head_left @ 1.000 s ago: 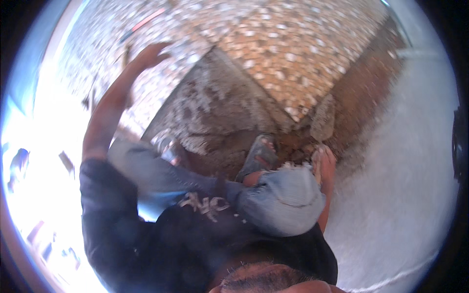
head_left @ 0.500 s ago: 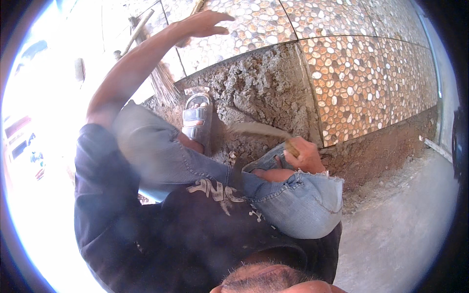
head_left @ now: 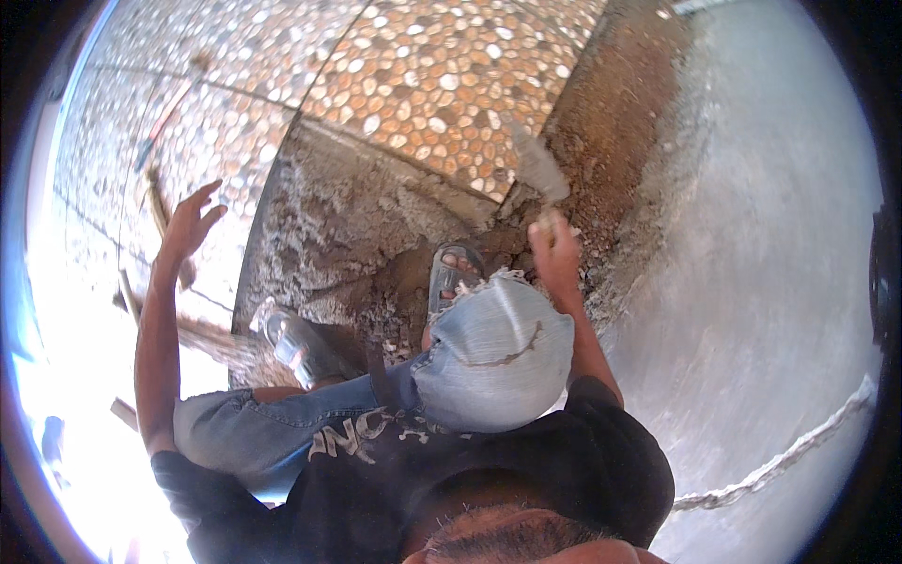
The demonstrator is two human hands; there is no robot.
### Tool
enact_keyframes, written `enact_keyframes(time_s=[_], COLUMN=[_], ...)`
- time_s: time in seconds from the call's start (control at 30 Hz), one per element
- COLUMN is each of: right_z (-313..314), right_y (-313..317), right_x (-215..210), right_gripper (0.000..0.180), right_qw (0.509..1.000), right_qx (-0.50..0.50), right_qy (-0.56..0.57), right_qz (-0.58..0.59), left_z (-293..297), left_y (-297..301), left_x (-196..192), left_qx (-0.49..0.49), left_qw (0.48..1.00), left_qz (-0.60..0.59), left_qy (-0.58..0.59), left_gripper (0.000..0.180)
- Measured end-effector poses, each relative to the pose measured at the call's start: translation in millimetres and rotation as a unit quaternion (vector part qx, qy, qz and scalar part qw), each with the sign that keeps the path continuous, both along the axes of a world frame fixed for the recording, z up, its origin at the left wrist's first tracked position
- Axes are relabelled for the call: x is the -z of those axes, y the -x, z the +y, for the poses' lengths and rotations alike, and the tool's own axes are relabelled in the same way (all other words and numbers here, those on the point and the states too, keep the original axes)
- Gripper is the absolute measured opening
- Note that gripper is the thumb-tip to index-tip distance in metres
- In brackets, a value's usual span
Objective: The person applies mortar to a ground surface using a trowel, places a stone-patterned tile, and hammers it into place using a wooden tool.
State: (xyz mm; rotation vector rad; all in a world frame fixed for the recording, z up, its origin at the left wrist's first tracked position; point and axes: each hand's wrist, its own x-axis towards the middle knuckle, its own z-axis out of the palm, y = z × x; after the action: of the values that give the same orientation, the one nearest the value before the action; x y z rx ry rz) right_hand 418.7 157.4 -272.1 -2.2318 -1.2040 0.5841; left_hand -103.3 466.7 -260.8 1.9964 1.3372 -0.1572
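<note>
My right hand [head_left: 556, 249] is wrapped round the handle of a trowel [head_left: 541, 171]. Its grey blade, slightly blurred, points away from me above the edge where the pebble-patterned tiles [head_left: 423, 80] meet a strip of brown soil [head_left: 615, 122]. My left hand [head_left: 191, 226] is held out to the left over the tiles, fingers apart, with nothing in it. Between the two hands lies a rough patch of grey wet mortar [head_left: 329, 202], bordered by the tile edges. My sandalled feet stand on and beside it.
A smooth grey wall [head_left: 752, 226] rises along the right, beyond the soil strip. A straw broom [head_left: 211, 340] lies by my left foot. Farther left, a tool with a reddish handle [head_left: 167, 122] rests on the tiles, near wooden pieces [head_left: 157, 200].
My view has turned to the right. The trowel, in my right hand, has gone from over the mortar to the tile and soil edge. My left hand stays outstretched.
</note>
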Motion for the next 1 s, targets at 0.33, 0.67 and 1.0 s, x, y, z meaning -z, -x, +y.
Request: enact_keyframes(time_s=[0.33, 0.67, 1.0], right_z=[58.9, 33.6, 2.7], right_y=[-159.4, -94.1, -117.4], right_x=[-43.6, -82.5, -89.9], right_gripper=[0.037, 0.035, 0.033], right_qw=[0.884, 0.847, 0.905], right_qx=[-0.049, -0.205, -0.088], right_qy=[0.256, 0.276, 0.281], right_qz=[-0.387, -0.406, -0.307], left_z=[16.3, 16.1, 11.9], left_y=[-54.7, -46.8, -58.3], left_x=[3.3, 10.8, 8.9], left_qx=[0.056, 0.065, 0.058], left_qw=[0.998, 0.997, 0.997], left_qz=[-0.040, -0.039, -0.028], left_qy=[0.015, 0.024, 0.047], left_gripper=[0.053, 0.058, 0.059])
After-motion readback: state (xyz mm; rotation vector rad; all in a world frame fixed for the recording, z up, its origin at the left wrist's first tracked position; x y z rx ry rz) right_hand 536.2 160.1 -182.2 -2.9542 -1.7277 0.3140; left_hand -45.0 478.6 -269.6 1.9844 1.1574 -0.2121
